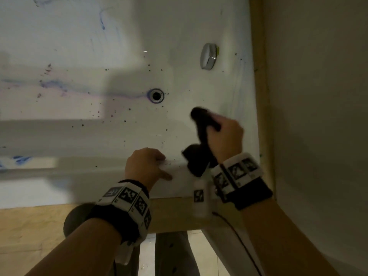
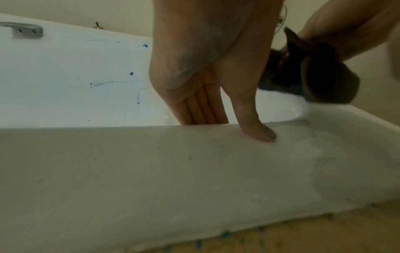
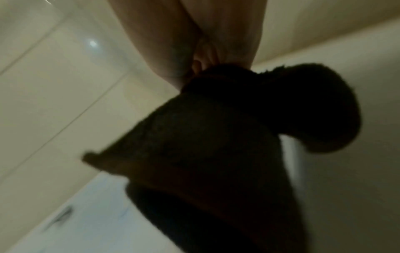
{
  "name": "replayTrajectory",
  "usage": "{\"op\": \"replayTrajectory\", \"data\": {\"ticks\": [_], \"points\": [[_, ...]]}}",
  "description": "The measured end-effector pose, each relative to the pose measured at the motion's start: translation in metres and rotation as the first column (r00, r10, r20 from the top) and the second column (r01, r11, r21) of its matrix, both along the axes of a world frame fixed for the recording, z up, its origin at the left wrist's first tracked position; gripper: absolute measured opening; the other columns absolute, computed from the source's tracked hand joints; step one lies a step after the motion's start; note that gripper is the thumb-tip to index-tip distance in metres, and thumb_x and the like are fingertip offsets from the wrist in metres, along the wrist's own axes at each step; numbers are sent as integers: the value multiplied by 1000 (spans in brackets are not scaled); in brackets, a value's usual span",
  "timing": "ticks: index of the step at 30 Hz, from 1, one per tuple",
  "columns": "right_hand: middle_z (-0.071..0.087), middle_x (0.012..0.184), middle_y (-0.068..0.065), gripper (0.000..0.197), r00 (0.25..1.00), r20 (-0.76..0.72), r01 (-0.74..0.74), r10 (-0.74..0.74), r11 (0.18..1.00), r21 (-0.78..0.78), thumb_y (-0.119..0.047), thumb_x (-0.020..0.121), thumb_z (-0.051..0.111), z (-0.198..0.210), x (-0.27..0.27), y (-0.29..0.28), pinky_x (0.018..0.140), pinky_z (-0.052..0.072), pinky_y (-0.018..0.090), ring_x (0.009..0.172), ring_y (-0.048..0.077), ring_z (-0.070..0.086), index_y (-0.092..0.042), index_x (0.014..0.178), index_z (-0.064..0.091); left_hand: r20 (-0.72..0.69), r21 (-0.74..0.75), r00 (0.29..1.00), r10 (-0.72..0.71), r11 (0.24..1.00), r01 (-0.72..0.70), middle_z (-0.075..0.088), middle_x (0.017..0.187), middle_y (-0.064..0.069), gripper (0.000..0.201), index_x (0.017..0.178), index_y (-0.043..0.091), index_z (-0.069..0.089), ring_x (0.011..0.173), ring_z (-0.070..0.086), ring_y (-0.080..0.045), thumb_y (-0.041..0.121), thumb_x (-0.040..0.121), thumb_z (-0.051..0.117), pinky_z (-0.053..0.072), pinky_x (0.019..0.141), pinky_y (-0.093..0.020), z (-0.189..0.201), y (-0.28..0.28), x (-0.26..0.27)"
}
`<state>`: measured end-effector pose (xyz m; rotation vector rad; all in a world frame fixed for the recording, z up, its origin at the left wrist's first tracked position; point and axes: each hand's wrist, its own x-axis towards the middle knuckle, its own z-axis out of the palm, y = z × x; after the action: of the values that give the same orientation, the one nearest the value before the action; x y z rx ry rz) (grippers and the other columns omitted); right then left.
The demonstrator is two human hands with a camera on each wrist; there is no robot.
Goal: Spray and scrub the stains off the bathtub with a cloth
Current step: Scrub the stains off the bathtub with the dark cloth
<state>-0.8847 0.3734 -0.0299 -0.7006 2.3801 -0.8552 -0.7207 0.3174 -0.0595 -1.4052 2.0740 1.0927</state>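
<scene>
The white bathtub [image 1: 119,136] carries a blue-purple streak [image 1: 53,84] that runs to the drain [image 1: 156,95], with dark specks around it. More blue marks [image 2: 132,73] show on the far inner wall. My left hand [image 1: 147,164] rests on the near rim [image 2: 151,171], its fingers [image 2: 201,106] reaching down over the inner edge and its thumb [image 2: 257,130] pressing on top. My right hand [image 1: 227,134] grips a bunched dark cloth [image 1: 201,144] over the tub's right end, close to the inner wall. The cloth [image 3: 216,154] fills the right wrist view and is blurred.
A chrome overflow cap [image 1: 208,56] sits on the right end wall above the drain. A wooden frame [image 1: 260,96] borders the tub, with a plain wall [image 1: 318,96] to the right. A chrome handle [image 2: 21,30] is on the far side. Tiled floor [image 1: 147,261] shows below.
</scene>
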Motion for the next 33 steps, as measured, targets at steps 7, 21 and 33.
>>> {"op": "replayTrajectory", "data": {"ticks": [7,21,33], "points": [[42,140,17,49,951,-308,127,21,883,452,-14,96,43,-3,-91,14,108,29,36,127,32,39,-15,144,31,-7,19,1000,14,1000,-14,65,113,4,62,111,21,66,104,59,-14,38,55,86,45,91,-27,-1,-3,0],[26,146,11,59,871,-233,-262,433,810,524,-9,91,49,2,-48,28,106,30,34,127,27,35,-18,144,27,139,96,963,-230,971,218,62,109,3,52,108,20,64,101,57,-15,37,63,83,48,89,-27,10,-17,-20],[37,141,16,54,978,-198,12,64,932,363,-15,92,50,-6,-140,-26,105,33,33,124,31,41,-19,143,34,-178,-318,947,-267,927,202,68,110,-5,30,119,17,60,100,63,-20,14,90,56,48,95,-35,58,-161,-73]]}}
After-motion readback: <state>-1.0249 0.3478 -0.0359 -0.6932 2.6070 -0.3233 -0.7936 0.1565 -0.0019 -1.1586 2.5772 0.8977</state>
